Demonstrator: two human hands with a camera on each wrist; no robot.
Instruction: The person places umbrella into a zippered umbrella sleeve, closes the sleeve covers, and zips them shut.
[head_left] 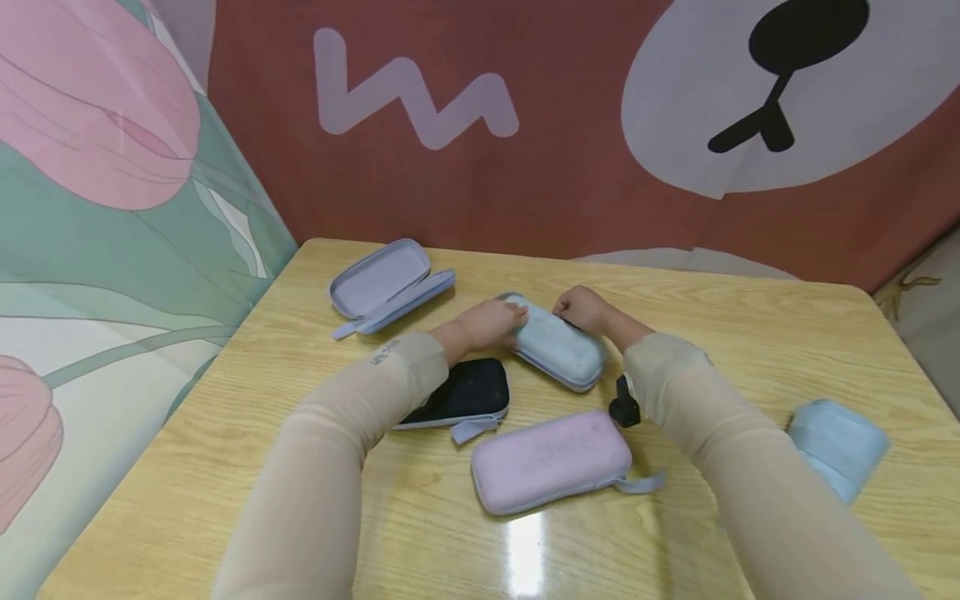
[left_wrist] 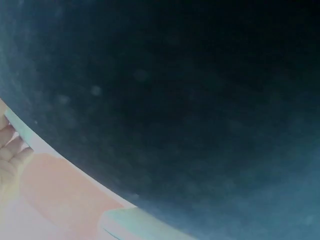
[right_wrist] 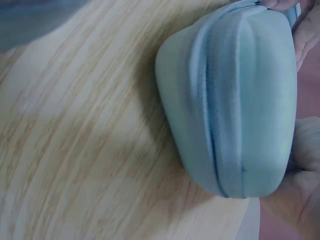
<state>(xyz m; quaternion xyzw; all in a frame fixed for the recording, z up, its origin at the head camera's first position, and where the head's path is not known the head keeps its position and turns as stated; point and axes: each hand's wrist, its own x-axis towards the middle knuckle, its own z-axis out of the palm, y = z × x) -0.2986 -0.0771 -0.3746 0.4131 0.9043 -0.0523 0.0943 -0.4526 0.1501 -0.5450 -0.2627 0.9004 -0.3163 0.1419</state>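
A light blue zip pencil case (head_left: 558,337) lies tilted on the table between both hands. My left hand (head_left: 487,323) grips its left end, thumb on top. At its far side my right hand (head_left: 587,308) is curled against the edge, the fingertips hidden behind the case. The right wrist view shows the zip seam of the pencil case (right_wrist: 225,110) closed at the near end, with the right hand (right_wrist: 295,200) behind it and fingers of the left hand at the top corner. Something dark fills most of the left wrist view; fingers show at its left edge.
An unzipped lilac case (head_left: 382,279) stands open at the back left. A black case (head_left: 472,387) lies under the left forearm, a pink case (head_left: 551,462) in front. A light blue object (head_left: 840,442) sits right, partly behind the right sleeve. A patterned curtain (head_left: 525,192) borders the table.
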